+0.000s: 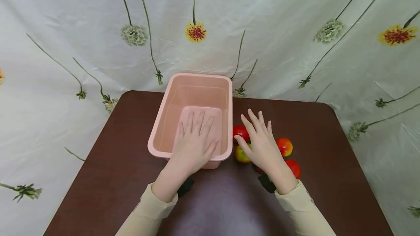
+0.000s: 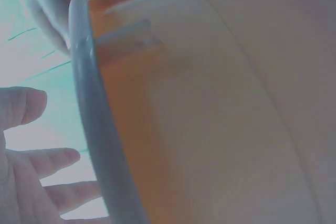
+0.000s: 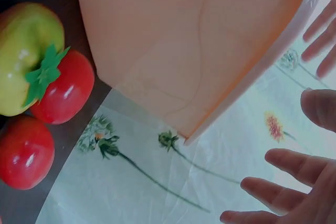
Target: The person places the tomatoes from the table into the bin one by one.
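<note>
A pink plastic basin (image 1: 230, 115) stands at the table's back middle; nothing lies inside it. Above its near end I see my left hand (image 1: 193, 146), palm down with fingers spread, holding nothing. My right hand (image 1: 261, 146) hovers to the basin's right over a group of fruit, its fingers likewise spread and holding nothing. Around it lie a tomato (image 1: 240, 133), a yellow-green apple (image 1: 241, 155), a red-and-yellow round fruit (image 1: 284, 146) and another red fruit (image 1: 294, 168). In the right wrist view, the apple (image 3: 26, 40) sits against a tomato (image 3: 68, 90) with a green leafy top.
The dark brown table (image 1: 115, 177) has rounded back corners. Behind and beside it hangs a pale cloth (image 1: 279, 46) printed with flowers. A dark object (image 1: 267, 183) shows under the right wrist, and another (image 1: 185, 187) under the left.
</note>
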Motion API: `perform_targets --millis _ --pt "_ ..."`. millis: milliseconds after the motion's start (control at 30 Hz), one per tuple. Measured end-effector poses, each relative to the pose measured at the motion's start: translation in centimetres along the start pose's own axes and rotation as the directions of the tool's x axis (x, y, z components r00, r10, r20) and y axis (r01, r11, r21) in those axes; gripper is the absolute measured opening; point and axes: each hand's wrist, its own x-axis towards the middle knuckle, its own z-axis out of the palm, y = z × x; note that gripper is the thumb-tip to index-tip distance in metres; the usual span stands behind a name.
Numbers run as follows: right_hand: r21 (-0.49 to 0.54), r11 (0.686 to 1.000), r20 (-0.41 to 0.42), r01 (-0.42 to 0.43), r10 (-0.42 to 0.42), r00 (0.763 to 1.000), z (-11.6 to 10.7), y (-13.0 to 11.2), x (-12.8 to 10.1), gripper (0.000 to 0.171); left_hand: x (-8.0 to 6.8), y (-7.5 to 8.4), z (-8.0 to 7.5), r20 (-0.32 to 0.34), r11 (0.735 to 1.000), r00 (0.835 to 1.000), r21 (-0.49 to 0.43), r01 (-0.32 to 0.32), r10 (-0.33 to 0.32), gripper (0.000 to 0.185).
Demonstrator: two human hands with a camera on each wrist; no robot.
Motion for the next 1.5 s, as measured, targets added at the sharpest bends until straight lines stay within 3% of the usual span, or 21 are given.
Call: perform_targets --millis 233,467,667,933,1033,1233,1500 --pt "0.079 0.993 0.024 -0.083 0.081 0.996 -0.3 1.2 -0.5 0.069 -1.5 -1.9 -0.8 -0.055 0.999 0.998 -0.049 0.018 -0.021 0.07" --pt "0.095 0.983 0.086 -0.155 0.147 0.985 -0.3 1.7 -0.4 0.07 -1.7 -3.2 -2.2 -0.107 0.997 0.993 -0.07 0.037 -0.044 0.074" --pt "0.077 0.975 0.148 -0.207 0.194 0.97 0.8 2.3 -0.9 0.07 -2.7 -4.9 -2.9 -0.206 0.991 0.972 -0.1 0.093 -0.112 0.079" --pt "0.097 0.959 0.216 -0.266 0.241 0.946 2.9 3.4 -1.6 0.074 -4.1 -7.7 -3.9 -0.234 0.972 0.945 -0.109 0.206 -0.227 0.077" --pt "0.09 0.951 0.251 -0.297 0.267 0.93 3.7 3.7 -1.7 0.075 -4.5 -8.5 -4.2 -0.202 0.956 0.939 -0.155 0.249 -0.277 0.078" --pt "0.063 0.94 0.302 -0.334 0.301 0.904 4.8 4.3 -2.2 0.078 -5.4 -9.7 -3.8 -0.058 0.907 0.931 -0.254 0.335 -0.36 0.081" --pt "0.053 0.93 0.308 -0.364 0.331 0.892 5.3 4.3 -2.2 0.076 -6.1 -10.5 -3.2 0.037 0.879 0.927 -0.306 0.365 -0.373 0.082"
